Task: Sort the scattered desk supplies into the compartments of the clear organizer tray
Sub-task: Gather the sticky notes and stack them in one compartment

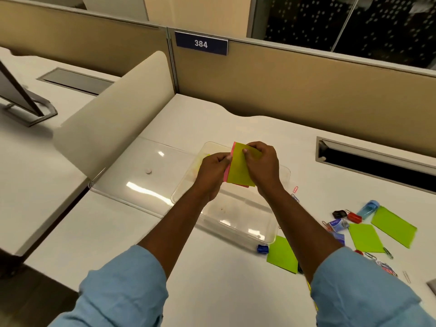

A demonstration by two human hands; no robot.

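Note:
Above the clear organizer tray (238,228) both hands hold a small stack of sticky notes (239,171), yellow-green on top with pink sheets showing at its left edge and bottom. My left hand (213,172) pinches the stack's left side. My right hand (263,165) grips its right side, thumb on the top sheet. Part of the tray is hidden under my arms. To the right on the desk lie three green notes (392,226), (365,238), (282,254), a blue sharpener (262,249), binder clips (354,217) and several paper clips (387,267).
A flat clear lid (134,180) lies left of the tray beside a curved beige divider (113,119). A cable slot (377,166) is cut into the desk at the right. A monitor stand (28,109) sits on the neighbouring desk at far left.

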